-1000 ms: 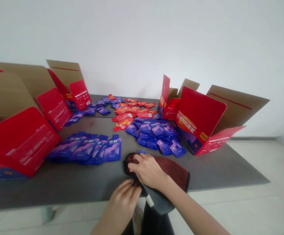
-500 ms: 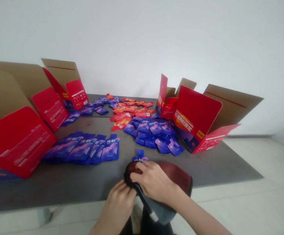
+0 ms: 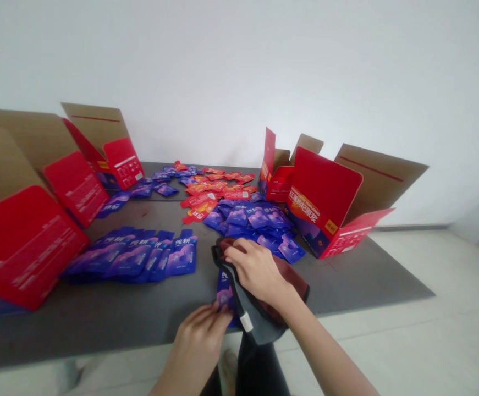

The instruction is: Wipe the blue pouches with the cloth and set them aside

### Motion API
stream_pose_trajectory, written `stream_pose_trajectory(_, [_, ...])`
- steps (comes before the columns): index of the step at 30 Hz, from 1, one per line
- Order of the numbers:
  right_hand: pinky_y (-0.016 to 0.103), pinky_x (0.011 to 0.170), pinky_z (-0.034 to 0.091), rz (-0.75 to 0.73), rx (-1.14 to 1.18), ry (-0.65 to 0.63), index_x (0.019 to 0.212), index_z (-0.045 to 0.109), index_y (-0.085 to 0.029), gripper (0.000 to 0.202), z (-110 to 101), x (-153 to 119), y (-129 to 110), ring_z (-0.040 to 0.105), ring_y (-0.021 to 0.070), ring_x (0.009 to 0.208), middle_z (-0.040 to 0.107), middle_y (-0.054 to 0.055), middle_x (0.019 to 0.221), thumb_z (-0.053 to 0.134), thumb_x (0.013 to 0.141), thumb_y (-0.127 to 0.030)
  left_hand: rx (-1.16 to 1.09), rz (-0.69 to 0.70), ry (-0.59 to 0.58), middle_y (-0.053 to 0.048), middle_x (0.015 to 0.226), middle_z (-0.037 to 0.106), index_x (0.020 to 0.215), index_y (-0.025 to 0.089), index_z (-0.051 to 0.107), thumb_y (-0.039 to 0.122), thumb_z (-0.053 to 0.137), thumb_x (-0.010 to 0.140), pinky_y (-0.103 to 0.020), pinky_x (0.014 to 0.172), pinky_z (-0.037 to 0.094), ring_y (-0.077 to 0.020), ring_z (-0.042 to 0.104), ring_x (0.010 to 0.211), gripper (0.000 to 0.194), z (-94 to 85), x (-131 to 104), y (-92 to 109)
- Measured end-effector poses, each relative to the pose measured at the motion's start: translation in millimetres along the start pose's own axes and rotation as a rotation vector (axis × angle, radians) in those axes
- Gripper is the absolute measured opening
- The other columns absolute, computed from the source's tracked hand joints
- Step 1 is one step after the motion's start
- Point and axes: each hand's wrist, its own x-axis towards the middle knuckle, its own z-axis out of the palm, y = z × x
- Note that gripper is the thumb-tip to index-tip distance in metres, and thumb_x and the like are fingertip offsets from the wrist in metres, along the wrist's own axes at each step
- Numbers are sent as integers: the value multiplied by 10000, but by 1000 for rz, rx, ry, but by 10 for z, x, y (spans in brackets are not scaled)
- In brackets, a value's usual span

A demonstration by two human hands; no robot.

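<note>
My right hand [image 3: 255,269] is closed on a cloth [image 3: 291,278], dark red on one face and grey on the other, with a black border and a white tag. Under the cloth's left side lies a blue-purple pouch [image 3: 224,289], partly covered, near the table's front edge. Fingers of my left hand [image 3: 204,330] are bent together on that pouch's lower left edge, holding it. To the left, an overlapping row of blue-purple pouches [image 3: 136,256] lies flat with white lettering. Beyond the cloth is a heap of similar blue-purple pouches [image 3: 247,217].
Open red cartons stand at the left [image 3: 28,247] and right [image 3: 319,206], flaps raised, with another carton [image 3: 121,159] at the back left. Red-orange pouches [image 3: 206,190] are scattered at the back centre. The grey table [image 3: 111,324] ends just before my body.
My right hand has lifted the cloth up and away from me, uncovering part of the pouch. My left hand has let go of the cloth's edge and now grips the pouch.
</note>
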Motion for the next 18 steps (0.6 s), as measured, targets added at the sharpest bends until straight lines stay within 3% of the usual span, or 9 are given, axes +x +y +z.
stream_pose_trajectory(3, [263,669,329,-118,28,-37,933,540,-276,173,-77,-157,-147,470,147,786,525,6,934,372,892,-273,41,12,4,-59,677,661,741,147,608,-17,339,744,-342,672,544,-187,637,646,315,35,-17,14])
stream_pose_trajectory(6, [258,619,321,-188,6,-159,912,554,-279,146,79,-196,-182,465,148,734,522,13,874,418,865,-258,33,-4,-21,-40,616,627,687,154,586,-16,355,734,-354,642,543,-189,618,604,290,47,1,38])
stream_pose_trajectory(13, [246,596,343,-80,-47,-185,989,541,-293,208,448,105,35,518,156,750,543,20,904,366,881,-257,6,-47,-71,-54,773,670,878,168,594,-13,388,744,-363,726,524,-194,633,731,305,18,54,77])
stream_pose_trajectory(18, [246,635,361,39,-65,-149,1010,536,-242,256,298,242,97,533,149,778,554,48,931,302,916,-284,66,-136,-152,-43,770,679,890,192,605,-4,416,747,-379,677,526,-196,635,679,307,-38,88,147])
